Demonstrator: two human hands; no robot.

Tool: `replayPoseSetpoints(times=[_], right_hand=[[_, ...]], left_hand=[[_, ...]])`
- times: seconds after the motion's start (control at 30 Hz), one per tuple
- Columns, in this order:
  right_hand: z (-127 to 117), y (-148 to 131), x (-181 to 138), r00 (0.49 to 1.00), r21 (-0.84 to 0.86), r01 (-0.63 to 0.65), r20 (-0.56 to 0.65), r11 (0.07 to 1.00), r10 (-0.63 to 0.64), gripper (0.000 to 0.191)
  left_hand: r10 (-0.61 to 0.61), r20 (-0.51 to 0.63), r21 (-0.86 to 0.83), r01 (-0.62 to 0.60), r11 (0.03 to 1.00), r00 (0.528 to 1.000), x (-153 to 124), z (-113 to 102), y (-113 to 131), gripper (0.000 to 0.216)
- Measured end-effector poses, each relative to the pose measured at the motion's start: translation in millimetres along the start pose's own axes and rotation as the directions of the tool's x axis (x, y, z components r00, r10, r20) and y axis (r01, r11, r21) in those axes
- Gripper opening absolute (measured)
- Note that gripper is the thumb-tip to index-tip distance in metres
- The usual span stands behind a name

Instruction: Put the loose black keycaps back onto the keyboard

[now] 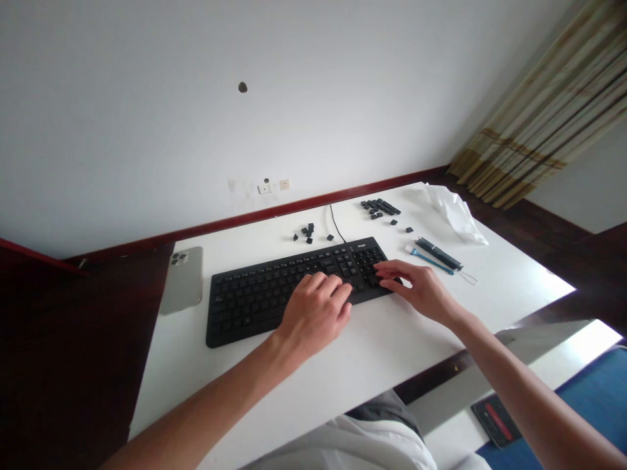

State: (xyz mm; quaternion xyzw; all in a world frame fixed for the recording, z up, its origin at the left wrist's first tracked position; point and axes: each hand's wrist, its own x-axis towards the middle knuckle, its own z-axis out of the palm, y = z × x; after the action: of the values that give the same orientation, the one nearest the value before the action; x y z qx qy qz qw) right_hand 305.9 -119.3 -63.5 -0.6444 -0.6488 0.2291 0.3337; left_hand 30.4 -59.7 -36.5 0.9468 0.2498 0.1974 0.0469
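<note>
A black keyboard [255, 297] lies at a slant on the white table, and part of its number pad has keycaps off. My left hand [316, 307] rests over the keyboard right of its middle. Its fingers are bent downward and their tips are partly hidden; I see nothing held in it. At the number pad [363, 262] is my right hand [418, 284], its fingers reaching onto the keys with a gap between thumb and forefinger. Whether a small keycap sits at its fingertips cannot be made out. Loose black keycaps [309, 230] lie behind the keyboard, and more keycaps [385, 207] farther right.
A phone [183, 281] lies left of the keyboard. To the right are a blue-handled brush [434, 261], a dark narrow tool [438, 252], a wire puller [467, 277] and a crumpled white plastic bag [455, 212]. The keyboard's cable [337, 223] runs toward the wall.
</note>
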Motion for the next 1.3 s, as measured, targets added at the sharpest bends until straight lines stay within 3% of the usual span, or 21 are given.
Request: replayPoseSetpoints(times=[0.13, 0.37, 0.6, 0.93, 1.1, 1.3], right_hand=[[2, 4, 0, 1.000, 0.041, -0.012, 0.001, 0.999, 0.012, 0.036], [-3, -6, 2, 0.999, 0.078, 0.022, 0.046, 0.997, -0.026, 0.030], [-3, -10, 3, 0.998, 0.047, 0.041, 0.052, 0.998, -0.044, 0.025], [-8, -17, 5, 0.964, -0.123, 0.257, 0.097, 0.958, -0.246, 0.022], [-12, -23, 9, 0.972, -0.128, 0.213, 0.129, 0.969, -0.197, 0.020], [-12, -26, 8, 0.984, -0.137, 0.164, 0.091, 0.977, -0.152, 0.031]], left_hand=[[-0.013, 0.038, -0.002, 0.013, 1.000, 0.999, 14, 18, 23, 0.036], [-0.048, 0.024, -0.074, 0.049, 0.996, 0.999, 37, 37, 12, 0.022], [-0.033, 0.004, -0.041, 0.033, 0.999, 0.999, 30, 37, 14, 0.023], [0.011, -0.003, -0.023, -0.011, 1.000, 1.000, 25, 39, 18, 0.025], [0.005, 0.008, -0.033, -0.005, 0.999, 1.000, 24, 39, 19, 0.027], [0.007, 0.011, -0.031, -0.007, 0.999, 1.000, 24, 42, 19, 0.025]])
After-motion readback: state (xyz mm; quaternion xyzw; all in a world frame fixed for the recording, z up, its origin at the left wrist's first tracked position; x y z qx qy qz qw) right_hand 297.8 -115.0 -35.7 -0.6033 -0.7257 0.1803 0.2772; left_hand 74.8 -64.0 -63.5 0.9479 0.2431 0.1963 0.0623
